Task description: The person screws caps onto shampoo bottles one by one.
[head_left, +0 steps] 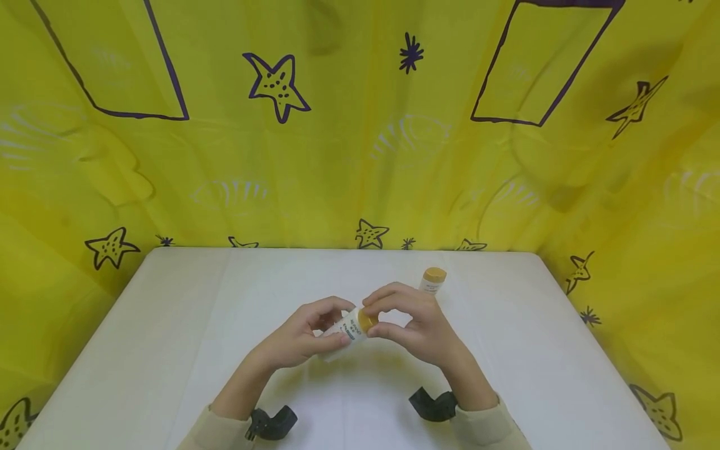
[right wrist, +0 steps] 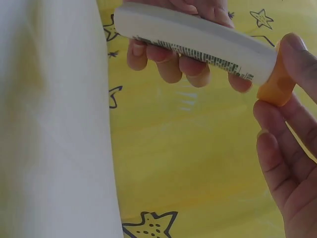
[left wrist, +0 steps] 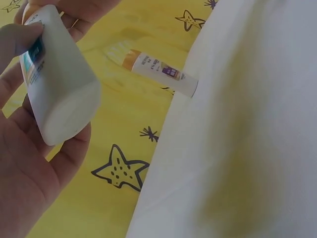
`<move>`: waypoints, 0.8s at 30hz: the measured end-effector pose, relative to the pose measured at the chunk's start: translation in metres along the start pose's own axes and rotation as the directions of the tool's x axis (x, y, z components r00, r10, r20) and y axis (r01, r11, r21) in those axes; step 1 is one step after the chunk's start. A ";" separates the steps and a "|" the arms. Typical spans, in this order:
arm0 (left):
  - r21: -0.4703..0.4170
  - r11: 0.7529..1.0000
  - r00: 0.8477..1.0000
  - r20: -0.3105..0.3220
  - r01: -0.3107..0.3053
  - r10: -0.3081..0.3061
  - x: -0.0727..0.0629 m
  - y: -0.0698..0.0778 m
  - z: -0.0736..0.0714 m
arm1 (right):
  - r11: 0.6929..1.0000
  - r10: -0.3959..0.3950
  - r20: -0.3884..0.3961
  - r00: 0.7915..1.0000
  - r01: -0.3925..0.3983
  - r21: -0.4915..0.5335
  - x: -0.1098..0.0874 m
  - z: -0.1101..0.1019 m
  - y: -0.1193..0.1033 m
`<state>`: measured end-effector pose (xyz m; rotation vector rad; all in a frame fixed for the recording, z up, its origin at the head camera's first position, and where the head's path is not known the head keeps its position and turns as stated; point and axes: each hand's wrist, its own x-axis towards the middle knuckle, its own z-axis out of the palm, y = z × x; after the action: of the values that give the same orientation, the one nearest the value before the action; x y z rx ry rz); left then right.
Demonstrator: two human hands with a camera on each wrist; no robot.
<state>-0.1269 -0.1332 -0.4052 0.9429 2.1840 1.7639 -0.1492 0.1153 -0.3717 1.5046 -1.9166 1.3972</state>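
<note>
A white bottle (head_left: 350, 328) with an orange cap (head_left: 368, 320) is held tilted above the table, its cap end toward the right. My left hand (head_left: 306, 334) grips the bottle's body, thumb across the labelled front. With thumb and fingertips, my right hand (head_left: 413, 319) pinches the orange cap. In the left wrist view the bottle's flat base (left wrist: 72, 114) faces the camera. Small print (right wrist: 198, 55) runs along the bottle's side in the right wrist view. The cap sits against the bottle's neck end there.
A second white bottle (left wrist: 161, 72) with an orange cap stands upright on the white table (head_left: 225, 300), behind my right hand. Yellow curtains (head_left: 337, 156) with dark starfish drawings hang behind and beside the table. A black curved piece (head_left: 272, 423) is worn at each wrist.
</note>
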 end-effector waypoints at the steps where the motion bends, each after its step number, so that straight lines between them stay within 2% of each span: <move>1: 0.011 1.000 1.000 -0.009 -0.007 0.007 0.000 0.001 0.001 | 1.000 0.003 -0.004 1.000 -0.003 -0.007 0.000 0.000 0.000; 8: 0.090 0.994 0.996 -0.061 -0.061 0.067 0.001 0.005 0.005 | 0.996 0.043 -0.027 0.999 -0.045 -0.072 0.001 0.002 -0.003; 18: 0.190 0.981 0.992 -0.116 -0.026 0.049 0.001 0.006 0.008 | 0.987 0.125 -0.043 0.991 -0.128 -0.101 0.000 0.005 -0.002; 22: 0.263 0.964 0.988 -0.140 -0.029 0.068 0.001 0.009 0.009 | 0.977 0.165 -0.054 0.985 -0.171 -0.131 -0.001 0.006 -0.001; 24: 0.321 0.946 0.984 -0.151 -0.042 0.095 0.001 0.010 0.010 | 0.967 0.194 -0.060 0.979 -0.201 -0.154 -0.003 0.007 -0.002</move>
<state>-0.1190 -0.1234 -0.3987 0.9790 2.6293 1.5992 -0.1449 0.1113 -0.3761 1.2270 -2.1436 1.3075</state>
